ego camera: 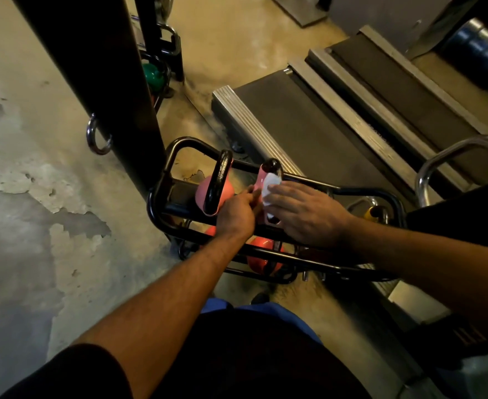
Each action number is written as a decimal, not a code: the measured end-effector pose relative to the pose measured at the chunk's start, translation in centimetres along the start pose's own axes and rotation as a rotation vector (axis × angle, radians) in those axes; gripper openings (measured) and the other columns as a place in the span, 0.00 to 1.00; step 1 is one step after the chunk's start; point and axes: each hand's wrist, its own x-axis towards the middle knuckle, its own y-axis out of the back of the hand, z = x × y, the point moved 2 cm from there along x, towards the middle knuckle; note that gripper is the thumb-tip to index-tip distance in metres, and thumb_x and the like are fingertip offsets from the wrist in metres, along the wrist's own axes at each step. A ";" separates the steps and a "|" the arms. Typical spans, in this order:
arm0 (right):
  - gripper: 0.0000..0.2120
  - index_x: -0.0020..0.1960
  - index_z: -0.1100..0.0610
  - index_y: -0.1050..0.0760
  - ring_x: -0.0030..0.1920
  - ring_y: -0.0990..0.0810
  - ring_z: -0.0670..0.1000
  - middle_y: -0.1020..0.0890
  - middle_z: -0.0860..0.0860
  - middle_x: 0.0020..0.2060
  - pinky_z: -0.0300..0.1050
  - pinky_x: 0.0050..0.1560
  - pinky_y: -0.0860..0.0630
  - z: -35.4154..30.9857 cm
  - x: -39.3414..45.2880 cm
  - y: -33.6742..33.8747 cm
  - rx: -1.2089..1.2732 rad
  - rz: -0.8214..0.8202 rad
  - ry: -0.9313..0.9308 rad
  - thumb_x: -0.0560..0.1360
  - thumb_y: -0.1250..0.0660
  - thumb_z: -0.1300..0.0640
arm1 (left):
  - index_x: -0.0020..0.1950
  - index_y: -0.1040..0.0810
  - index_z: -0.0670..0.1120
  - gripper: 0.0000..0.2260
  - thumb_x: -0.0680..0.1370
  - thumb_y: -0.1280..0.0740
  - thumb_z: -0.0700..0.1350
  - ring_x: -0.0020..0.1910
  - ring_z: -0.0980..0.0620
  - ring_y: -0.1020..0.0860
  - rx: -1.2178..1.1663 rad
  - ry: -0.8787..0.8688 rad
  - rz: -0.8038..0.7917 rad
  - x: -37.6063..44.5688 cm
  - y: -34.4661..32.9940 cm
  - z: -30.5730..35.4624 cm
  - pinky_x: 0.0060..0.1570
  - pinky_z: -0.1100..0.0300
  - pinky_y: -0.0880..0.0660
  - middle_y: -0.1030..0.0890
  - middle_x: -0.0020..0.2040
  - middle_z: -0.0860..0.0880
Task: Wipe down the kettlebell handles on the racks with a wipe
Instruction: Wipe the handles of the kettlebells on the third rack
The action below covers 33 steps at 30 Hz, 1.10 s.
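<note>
Closest to me I am seeing my two bare arms reaching forward and down over a black rack (162,197) made of round bars. My left hand (237,216) is curling its fingers around the near side of a pink kettlebell's handle (273,168), holding it. My right hand (303,213) is lying with its fingers nearly straight and pressing a white wipe (270,184) against that same handle, so the wipe is sitting between my fingers and the handle. Just left of it, a second pink kettlebell (205,191) is standing on the top shelf with its black handle (221,177) pointing up. Under my hands, two orange kettlebells (261,256) are sitting on the lower shelf. A yellow one (372,213) is peeking out past my right wrist. Further off, gray treadmill decks (308,119) are lying on the floor behind the rack. A dark post (99,67) with a metal ring (97,139) is standing to the left. Far back, a green kettlebell (153,76) is sitting in another rack.
</note>
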 end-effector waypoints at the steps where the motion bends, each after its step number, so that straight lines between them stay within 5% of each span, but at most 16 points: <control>1: 0.21 0.68 0.59 0.23 0.74 0.30 0.59 0.23 0.58 0.69 0.53 0.76 0.40 0.0 -0.3 0.0 0.009 0.009 -0.052 0.77 0.36 0.55 | 0.66 0.25 0.56 0.13 0.82 0.39 0.50 0.49 0.56 0.19 0.001 0.003 0.003 0.0 0.2 0.3 0.51 0.52 0.19 0.17 0.53 0.54; 4: 0.25 0.74 0.60 0.31 0.78 0.40 0.57 0.31 0.59 0.75 0.55 0.77 0.43 -2.5 -1.7 -1.1 0.103 0.040 -0.244 0.78 0.41 0.55 | 0.66 0.26 0.57 0.13 0.82 0.39 0.51 0.47 0.56 0.19 0.045 -0.035 0.009 -0.3 0.2 0.8 0.49 0.52 0.19 0.17 0.50 0.54; 10: 0.28 0.79 0.63 0.41 0.81 0.46 0.56 0.41 0.60 0.79 0.58 0.77 0.37 -9.1 -0.5 -3.7 0.508 0.381 -0.726 0.80 0.39 0.61 | 0.67 0.25 0.56 0.14 0.82 0.39 0.49 0.52 0.61 0.20 -0.178 0.065 -0.002 -0.5 -0.2 -0.1 0.50 0.60 0.20 0.17 0.53 0.56; 13: 0.30 0.80 0.63 0.46 0.81 0.48 0.52 0.46 0.57 0.81 0.51 0.78 0.41 -10.8 0.9 -3.6 0.718 0.516 -0.888 0.80 0.40 0.65 | 0.62 0.22 0.59 0.11 0.82 0.39 0.50 0.49 0.65 0.19 -0.307 0.105 -0.003 -0.7 -0.2 0.2 0.48 0.64 0.22 0.17 0.52 0.58; 16: 0.33 0.81 0.62 0.49 0.81 0.50 0.47 0.48 0.55 0.82 0.36 0.76 0.45 -11.4 1.5 -3.6 0.861 0.567 -1.011 0.80 0.40 0.64 | 0.67 0.23 0.52 0.15 0.81 0.36 0.45 0.57 0.63 0.22 -0.283 0.108 0.005 -0.5 -0.5 0.0 0.58 0.60 0.24 0.20 0.61 0.58; 19: 0.31 0.81 0.62 0.48 0.81 0.47 0.47 0.46 0.56 0.81 0.33 0.76 0.45 -12.1 1.6 -4.1 0.884 0.605 -1.012 0.81 0.40 0.64 | 0.65 0.22 0.51 0.14 0.80 0.37 0.46 0.60 0.57 0.21 -0.443 0.170 0.010 -0.6 -0.4 -0.2 0.60 0.54 0.23 0.18 0.58 0.57; 23: 0.29 0.81 0.62 0.46 0.79 0.39 0.48 0.41 0.53 0.79 0.41 0.75 0.36 -14.0 1.2 -5.6 0.839 0.646 -1.000 0.82 0.42 0.58 | 0.61 0.20 0.50 0.12 0.84 0.41 0.44 0.51 0.64 0.19 -0.500 0.219 0.020 -0.7 -0.3 0.0 0.44 0.73 0.24 0.16 0.51 0.57; 27: 0.28 0.82 0.52 0.48 0.78 0.39 0.41 0.39 0.45 0.79 0.41 0.74 0.35 -14.0 3.3 -4.6 1.059 0.753 -1.187 0.84 0.43 0.56 | 0.58 0.19 0.53 0.14 0.84 0.42 0.41 0.54 0.64 0.20 -0.458 0.179 0.012 -0.5 -0.4 -0.5 0.52 0.67 0.22 0.17 0.56 0.56; 30: 0.25 0.75 0.39 0.41 0.70 0.30 0.38 0.30 0.29 0.68 0.33 0.67 0.31 -12.8 4.8 -2.9 1.208 0.948 -1.228 0.85 0.44 0.61 | 0.64 0.22 0.45 0.13 0.84 0.42 0.38 0.51 0.65 0.19 -0.533 0.172 0.003 -0.4 -0.5 -0.6 0.46 0.71 0.23 0.17 0.54 0.57; 33: 0.17 0.68 0.42 0.30 0.54 0.21 0.39 0.20 0.38 0.52 0.36 0.52 0.24 -13.0 4.0 -3.5 1.221 0.933 -1.372 0.85 0.43 0.59 | 0.65 0.23 0.48 0.13 0.84 0.42 0.40 0.54 0.66 0.20 -0.468 0.154 0.004 -0.5 -0.6 -1.0 0.51 0.67 0.21 0.19 0.57 0.60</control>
